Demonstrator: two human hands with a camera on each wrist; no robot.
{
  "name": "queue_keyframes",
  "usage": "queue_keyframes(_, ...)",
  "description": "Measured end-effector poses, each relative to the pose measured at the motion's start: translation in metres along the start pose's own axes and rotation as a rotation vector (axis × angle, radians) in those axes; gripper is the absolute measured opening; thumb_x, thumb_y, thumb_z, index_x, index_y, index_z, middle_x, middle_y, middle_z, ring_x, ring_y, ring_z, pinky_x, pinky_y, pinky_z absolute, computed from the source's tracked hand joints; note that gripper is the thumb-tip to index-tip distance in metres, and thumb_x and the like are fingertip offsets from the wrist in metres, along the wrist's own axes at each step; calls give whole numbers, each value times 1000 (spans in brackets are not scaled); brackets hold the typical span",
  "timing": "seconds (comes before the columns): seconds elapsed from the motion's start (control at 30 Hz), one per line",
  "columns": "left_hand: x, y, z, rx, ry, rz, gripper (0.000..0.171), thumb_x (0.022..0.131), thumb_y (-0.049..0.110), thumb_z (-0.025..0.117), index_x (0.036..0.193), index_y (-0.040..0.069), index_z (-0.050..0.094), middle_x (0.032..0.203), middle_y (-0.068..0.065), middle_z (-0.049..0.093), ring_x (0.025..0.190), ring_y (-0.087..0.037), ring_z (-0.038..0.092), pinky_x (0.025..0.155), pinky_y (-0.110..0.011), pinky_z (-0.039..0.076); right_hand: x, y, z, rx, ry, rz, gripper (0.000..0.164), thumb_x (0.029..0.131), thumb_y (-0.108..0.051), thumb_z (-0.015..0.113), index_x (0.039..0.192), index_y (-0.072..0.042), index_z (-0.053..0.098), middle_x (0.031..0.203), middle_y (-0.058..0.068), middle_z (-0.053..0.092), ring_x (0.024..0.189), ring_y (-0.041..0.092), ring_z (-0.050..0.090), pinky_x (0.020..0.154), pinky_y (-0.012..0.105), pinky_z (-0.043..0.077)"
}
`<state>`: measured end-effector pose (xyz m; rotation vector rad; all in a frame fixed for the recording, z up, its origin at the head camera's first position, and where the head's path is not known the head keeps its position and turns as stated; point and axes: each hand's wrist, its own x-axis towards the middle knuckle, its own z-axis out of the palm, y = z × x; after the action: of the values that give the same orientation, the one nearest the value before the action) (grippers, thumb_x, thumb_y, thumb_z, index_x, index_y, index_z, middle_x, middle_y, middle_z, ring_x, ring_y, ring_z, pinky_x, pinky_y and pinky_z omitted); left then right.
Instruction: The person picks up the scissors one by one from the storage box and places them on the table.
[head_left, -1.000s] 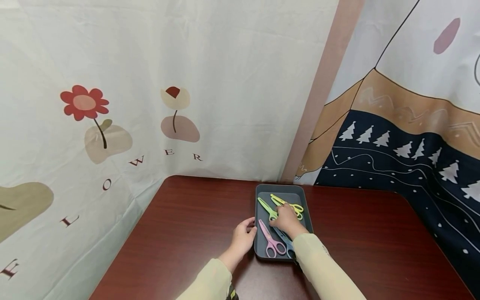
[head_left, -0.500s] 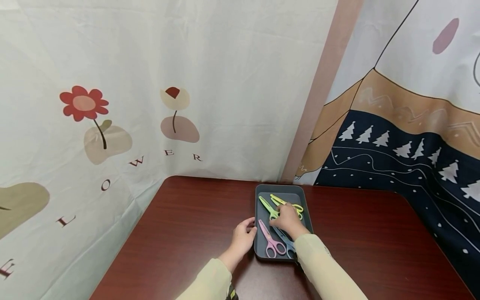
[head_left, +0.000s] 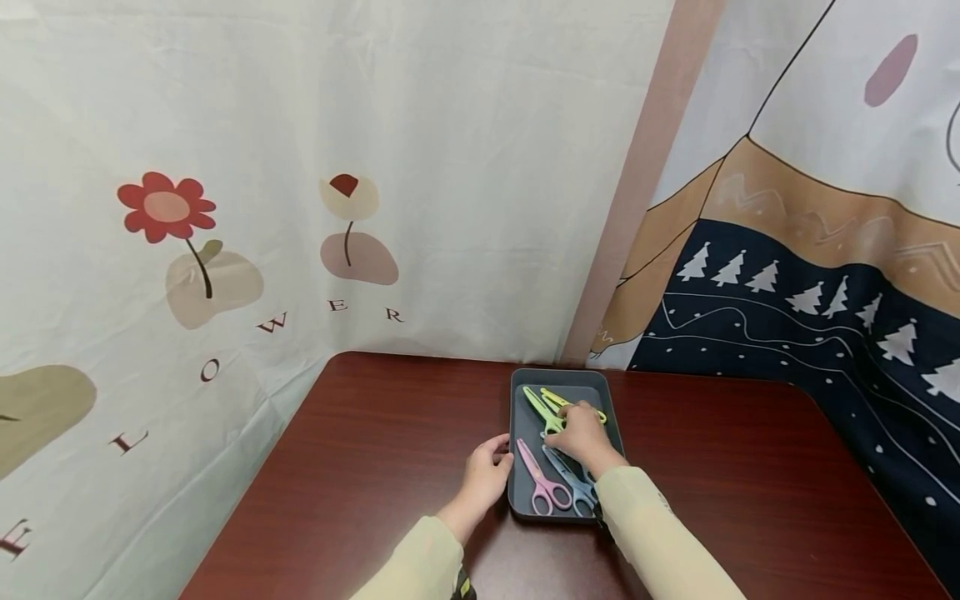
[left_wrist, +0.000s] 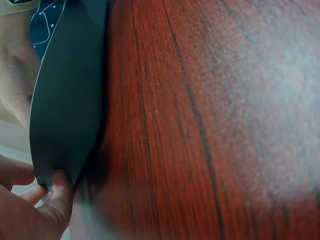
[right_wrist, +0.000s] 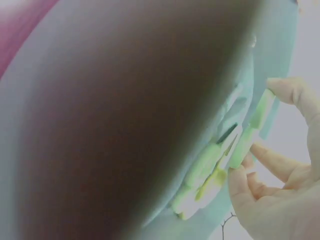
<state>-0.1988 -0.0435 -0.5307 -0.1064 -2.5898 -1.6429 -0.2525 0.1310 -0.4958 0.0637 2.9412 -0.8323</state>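
Green scissors [head_left: 542,407] in right grip, inside tray [head_left: 566,377]

Step (judged): placing them alongside the yellow scissors [head_left: 554,397]; next move probably calls for lowering, then a clean release. Right hand [head_left: 585,436] reaches over, pinching the handle end; left hand [head_left: 483,477] touches the tray's left wall, fingers unclenched.

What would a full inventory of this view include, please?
Table: 1, reddish brown, foreground
Tray: 1, grey, on table
Pink scissors: 1, pink, tray's near left
Blue scissors: at least 1, blue, tray's near right
Green scissors: 1, green, in right hand
Yellow scissors: at least 1, yellow, tray's far end
Cloth: count unclear, white, tan, navy, behind table
Dark item: 1, black, yellow, at bottom edge
Sleeves: 2, pale yellow, forearms
Left hand: 1, bare, at tray's left
Right hand: 1, bare, over tray
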Motion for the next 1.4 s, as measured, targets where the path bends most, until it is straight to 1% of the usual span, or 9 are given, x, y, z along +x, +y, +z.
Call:
queue_keyframes(0.17, 1, 1, 0, 0, 2, 3, 32, 87, -1, 59, 119, -5, 61, 106, -18, 67, 90, -27, 67, 71, -28, 54, 3, 6, -5, -9, -2, 7, 54, 68, -28, 81, 112, 0, 65, 110, 18, 55, 103, 33, 48, 87, 46, 45)
queue_keyframes(0.33, 1, 2, -1, 6, 12, 1, 31, 87, -2, 59, 118, -6, 61, 106, -20, 67, 90, -28, 67, 73, -32, 55, 2, 6, -12, -8, -8, 8, 53, 69, -27, 80, 113, -1, 65, 109, 17, 54, 99, 31, 46, 83, 44, 45)
queue_keyframes(0.43, 1, 3, -1, 15, 14, -4, 31, 88, -1, 59, 119, -5, 61, 106, -19, 67, 91, -28, 67, 75, -34, 55, 2, 7, -16, -15, -2, 8, 54, 70, -28, 79, 114, -1, 65, 109, 17, 54, 100, 31, 46, 83, 44, 44)
queue_keyframes(0.7, 2, 4, -2, 23, 21, -2, 32, 87, 0, 59, 119, -4, 62, 104, -17, 68, 90, -26, 68, 74, -31, 54, 1, 16, -25, -10, 30, -35, 51, 71, -27, 79, 111, 1, 66, 107, 17, 57, 100, 32, 48, 80, 42, 43)
queue_keyframes(0.87, 1, 3, -2, 32, 15, -1, 32, 87, 0, 60, 119, -3, 62, 104, -16, 68, 91, -26, 68, 75, -32, 54, -2, 23, -33, -7, 47, -50, 49, 70, -26, 79, 109, 1, 66, 102, 16, 56, 97, 31, 47, 75, 41, 42)
queue_keyframes(1.03, 1, 1, -1, 28, 11, -6, 32, 88, 1, 59, 120, -3, 61, 105, -16, 67, 91, -25, 68, 74, -31, 54, -7, 29, -38, -1, 58, -36, 49, 69, -24, 78, 108, 1, 66, 101, 16, 55, 96, 31, 46, 75, 40, 41)
queue_keyframes(1.17, 0, 0, 0, 22, 9, -10, 32, 89, 2, 59, 121, -3, 61, 106, -16, 67, 91, -24, 67, 73, -29, 54, -11, 32, -39, 12, 48, -12, 49, 69, -23, 79, 109, 2, 65, 102, 16, 54, 96, 30, 45, 75, 39, 42)
queue_keyframes(1.37, 0, 1, 1, 22, 22, -2, 31, 89, 1, 59, 119, -3, 62, 106, -16, 67, 90, -25, 67, 72, -29, 54, -12, 32, -41, 27, 40, -6, 51, 70, -24, 80, 111, 2, 64, 102, 16, 54, 96, 29, 44, 74, 39, 42)
queue_keyframes(1.4, 0, 2, 1, 20, 21, -9, 31, 89, 2, 59, 120, -2, 62, 107, -15, 67, 91, -24, 67, 73, -29, 54, -11, 33, -41, 26, 40, -3, 52, 70, -24, 80, 111, 2, 64, 103, 16, 54, 96, 29, 44, 74, 39, 42)
